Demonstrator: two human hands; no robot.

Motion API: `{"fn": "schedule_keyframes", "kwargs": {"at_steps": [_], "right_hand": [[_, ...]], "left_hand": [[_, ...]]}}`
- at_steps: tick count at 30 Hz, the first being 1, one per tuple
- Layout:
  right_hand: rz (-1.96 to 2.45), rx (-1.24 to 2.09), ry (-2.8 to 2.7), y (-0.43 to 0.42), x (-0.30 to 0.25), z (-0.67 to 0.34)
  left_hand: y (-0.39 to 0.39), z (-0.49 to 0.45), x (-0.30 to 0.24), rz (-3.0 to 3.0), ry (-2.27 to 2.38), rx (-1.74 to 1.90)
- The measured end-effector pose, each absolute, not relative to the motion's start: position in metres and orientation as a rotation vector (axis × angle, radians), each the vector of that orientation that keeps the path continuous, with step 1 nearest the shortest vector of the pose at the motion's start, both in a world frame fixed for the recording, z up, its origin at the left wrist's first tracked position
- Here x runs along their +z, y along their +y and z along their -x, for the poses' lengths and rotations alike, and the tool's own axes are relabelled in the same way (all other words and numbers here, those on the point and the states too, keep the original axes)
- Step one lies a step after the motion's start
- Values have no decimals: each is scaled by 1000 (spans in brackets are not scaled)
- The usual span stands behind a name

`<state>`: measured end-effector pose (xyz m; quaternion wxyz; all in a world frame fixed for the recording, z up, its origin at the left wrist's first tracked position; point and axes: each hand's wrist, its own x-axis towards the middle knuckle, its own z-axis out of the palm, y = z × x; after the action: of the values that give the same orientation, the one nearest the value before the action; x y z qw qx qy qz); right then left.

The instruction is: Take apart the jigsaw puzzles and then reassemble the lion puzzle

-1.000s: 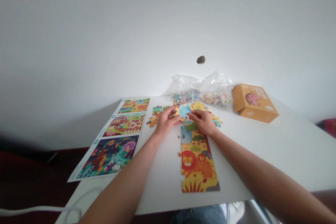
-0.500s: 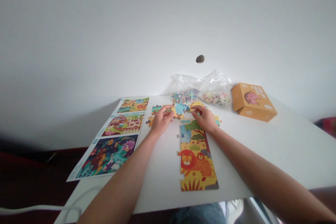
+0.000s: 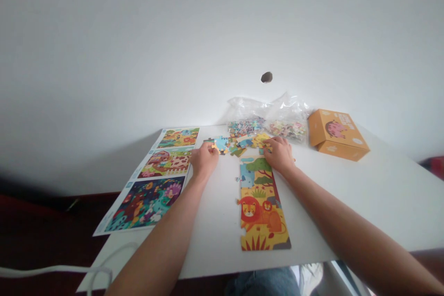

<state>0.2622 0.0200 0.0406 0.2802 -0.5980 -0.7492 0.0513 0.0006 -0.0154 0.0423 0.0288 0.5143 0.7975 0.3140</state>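
A partly joined puzzle strip [image 3: 262,203] with a lion and trees lies on the white table [image 3: 364,194]. Beyond it lies a scatter of loose puzzle pieces [image 3: 243,141]. My left hand [image 3: 204,159] is closed in a pinch on a blue and yellow piece [image 3: 220,144] at the left of the scatter. My right hand [image 3: 280,153] rests with curled fingers on the pieces at the right of the scatter, just past the strip's top end; what it holds I cannot make out.
A sheet of three picture cards [image 3: 156,180] lies at the left. Two clear bags of pieces [image 3: 270,122] stand against the wall. An orange box [image 3: 335,134] sits at the back right. A white cable [image 3: 52,270] runs at lower left.
Both hands have moved apart and away from me. The left hand carried the blue piece to the left; the right hand went down onto the pieces at the right.
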Motion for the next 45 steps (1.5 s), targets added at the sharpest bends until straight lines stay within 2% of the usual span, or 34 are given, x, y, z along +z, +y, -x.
{"fn": "schedule_keyframes", "kwargs": {"at_steps": [3, 8, 29, 33, 36, 40, 45], "right_hand": [[1747, 105, -2038, 18, 42, -264], [1727, 188, -2185, 16, 47, -263], [1823, 188, -2145, 12, 53, -263], [1805, 169, -2131, 12, 51, -264], [1736, 154, -2121, 11, 52, -263], [1374, 159, -2219, 6, 56, -259], [1060, 138, -2267, 3, 57, -256]], "left_hand": [[-19, -6, 43, -1675, 2578, 798], [-24, -15, 45, -1783, 2542, 687], [-21, -7, 47, -1889, 2457, 696], [-22, -8, 49, -1911, 2451, 787], [-22, -10, 50, -1967, 2344, 1007], [-26, -17, 52, -2218, 1986, 1273], [-32, -24, 57, -2450, 1693, 1322]]}}
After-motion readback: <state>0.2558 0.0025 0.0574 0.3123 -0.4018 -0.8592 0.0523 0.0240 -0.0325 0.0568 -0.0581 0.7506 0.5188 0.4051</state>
